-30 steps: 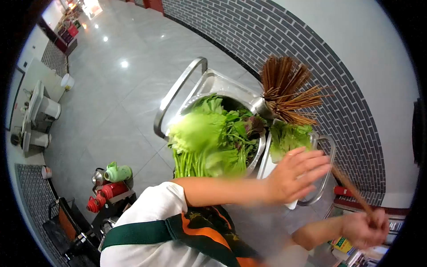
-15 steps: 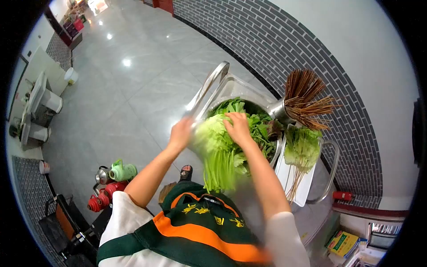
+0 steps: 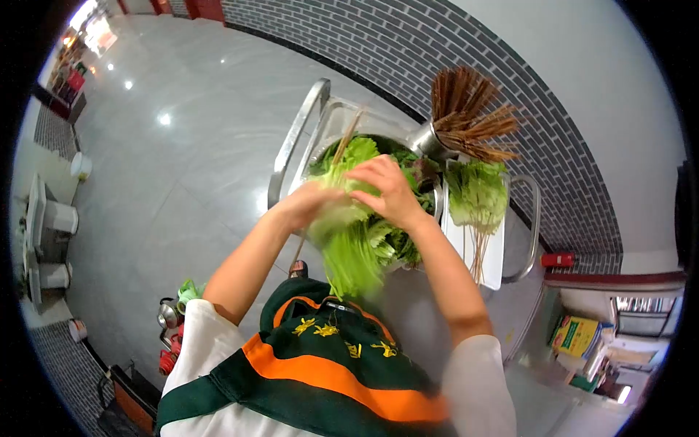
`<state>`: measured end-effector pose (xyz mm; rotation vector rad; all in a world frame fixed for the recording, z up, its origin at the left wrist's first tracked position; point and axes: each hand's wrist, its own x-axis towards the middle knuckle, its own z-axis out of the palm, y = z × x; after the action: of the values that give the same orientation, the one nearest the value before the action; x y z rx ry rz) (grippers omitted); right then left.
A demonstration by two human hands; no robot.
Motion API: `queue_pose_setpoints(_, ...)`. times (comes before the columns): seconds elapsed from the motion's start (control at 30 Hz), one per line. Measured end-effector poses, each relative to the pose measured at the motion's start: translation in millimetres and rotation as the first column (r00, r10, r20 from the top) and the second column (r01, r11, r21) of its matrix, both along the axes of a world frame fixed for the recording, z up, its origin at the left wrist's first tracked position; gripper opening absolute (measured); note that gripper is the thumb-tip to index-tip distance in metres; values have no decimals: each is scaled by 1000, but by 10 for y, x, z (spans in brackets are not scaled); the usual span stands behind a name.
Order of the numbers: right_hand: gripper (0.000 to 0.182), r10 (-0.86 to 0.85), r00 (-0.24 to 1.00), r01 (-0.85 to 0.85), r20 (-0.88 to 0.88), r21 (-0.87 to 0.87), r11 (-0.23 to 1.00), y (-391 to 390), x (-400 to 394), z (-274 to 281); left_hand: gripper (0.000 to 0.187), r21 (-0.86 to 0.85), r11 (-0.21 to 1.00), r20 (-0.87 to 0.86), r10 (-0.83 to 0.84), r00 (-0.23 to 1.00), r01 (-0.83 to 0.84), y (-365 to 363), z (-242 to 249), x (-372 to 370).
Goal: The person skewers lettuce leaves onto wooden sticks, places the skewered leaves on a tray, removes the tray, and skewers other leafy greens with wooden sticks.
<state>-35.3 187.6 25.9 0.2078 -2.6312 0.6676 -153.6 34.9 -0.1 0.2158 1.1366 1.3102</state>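
My left hand (image 3: 314, 205), blurred, is at the left side of a bunch of pale green leaves (image 3: 351, 255) that hangs over the near edge of a large metal bowl (image 3: 438, 204). Close beside it, my right hand (image 3: 386, 188) is above the leaves with its fingers bent; what lies between them is hard to make out. Thin sticks (image 3: 348, 135) rise from the leaves beyond my hands. More dark and light greens (image 3: 426, 173) fill the bowl. On a white tray (image 3: 494, 266) to the right lie skewered lettuce leaves (image 3: 477, 195).
A metal cup (image 3: 431, 141) full of brown skewers (image 3: 473, 116) stands behind the tray. The cart has metal handles (image 3: 295, 138) at both ends. Red and green flasks (image 3: 191, 291) are on the lower left. A grey brick wall (image 3: 349, 40) runs behind.
My hands have come closer together over the leaves. Thin sticks now show beyond them. The view has shifted, so the cart appears further left and higher.
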Motion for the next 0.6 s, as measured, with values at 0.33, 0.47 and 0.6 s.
queue_pose_setpoints(0.33, 47, -537, 335, 883, 774, -60, 466, -354, 836, -1027, 18, -113, 968, 8, 226, 974, -224, -292, -152, 241)
queue_pose_setpoints(0.47, 43, -484, 433, 894, 760, -294, 339, -308, 936, -1145, 15, -108, 958, -74, 259, 963, -266, -331, -104, 238)
queue_pose_setpoints(0.6, 30, -324, 729, 513, 603, -794, -324, -145, 1120, -763, 17, -68, 962, -114, 256, 960, -265, -250, -141, 295)
